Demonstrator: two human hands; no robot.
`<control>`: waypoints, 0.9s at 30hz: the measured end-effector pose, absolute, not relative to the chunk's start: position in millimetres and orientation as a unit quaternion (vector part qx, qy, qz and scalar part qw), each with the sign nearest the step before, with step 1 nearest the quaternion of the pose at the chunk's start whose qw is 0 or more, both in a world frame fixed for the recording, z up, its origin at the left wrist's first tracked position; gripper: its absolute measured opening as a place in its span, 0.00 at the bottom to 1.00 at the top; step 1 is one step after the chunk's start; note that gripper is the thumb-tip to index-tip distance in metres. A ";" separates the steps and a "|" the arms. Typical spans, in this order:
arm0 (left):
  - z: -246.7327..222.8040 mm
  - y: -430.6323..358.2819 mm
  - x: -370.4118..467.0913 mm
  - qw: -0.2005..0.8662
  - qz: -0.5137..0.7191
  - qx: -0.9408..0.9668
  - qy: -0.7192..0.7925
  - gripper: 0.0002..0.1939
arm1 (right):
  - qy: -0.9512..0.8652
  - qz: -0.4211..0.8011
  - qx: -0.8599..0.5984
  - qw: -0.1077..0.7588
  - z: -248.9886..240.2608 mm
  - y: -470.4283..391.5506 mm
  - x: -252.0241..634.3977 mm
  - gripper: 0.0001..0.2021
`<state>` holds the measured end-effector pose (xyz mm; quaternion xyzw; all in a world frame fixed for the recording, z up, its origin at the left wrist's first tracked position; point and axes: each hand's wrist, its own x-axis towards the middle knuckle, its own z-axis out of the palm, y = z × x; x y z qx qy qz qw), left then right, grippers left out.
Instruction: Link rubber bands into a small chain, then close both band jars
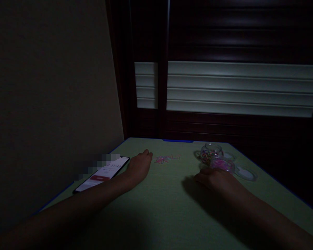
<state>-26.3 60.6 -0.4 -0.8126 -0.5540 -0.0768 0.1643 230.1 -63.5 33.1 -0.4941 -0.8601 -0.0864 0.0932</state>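
Note:
My left hand [141, 167] rests on the green tabletop with its fingers curled together and bent down. Whatever may be inside them is hidden. Just right of its fingertips lies a small loose heap of thin pink strands [161, 159], too fine to name surely. On the right, my right hand [215, 177] hovers low over the table, fingers closed, its shadow falling to the left. I cannot make out anything between its fingers. Right behind it is a clear tub of pink pieces [222, 163], partly covered by the hand. A clear round jar [211, 149] of multicoloured pieces stands farther back.
A phone [101, 177] with a lit screen lies left of my left hand, beside my forearm. Two clear lids [245, 173] lie right of the containers. The table [156, 208] has a blue edge. A wall [54, 86] rises at left, dark slatted panels [237, 90] behind.

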 end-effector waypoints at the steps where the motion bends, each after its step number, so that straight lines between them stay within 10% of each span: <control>1: -0.9 61.3 -26.5 0.163 -0.077 -0.813 -0.554 0.13 | -0.862 -0.089 -0.489 0.097 32.2 -63.0 230.6 0.08; 27: 3.9 24.2 -0.5 0.171 -0.183 -0.852 -0.459 0.11 | -0.862 -0.108 -0.485 0.105 32.4 -60.9 230.8 0.08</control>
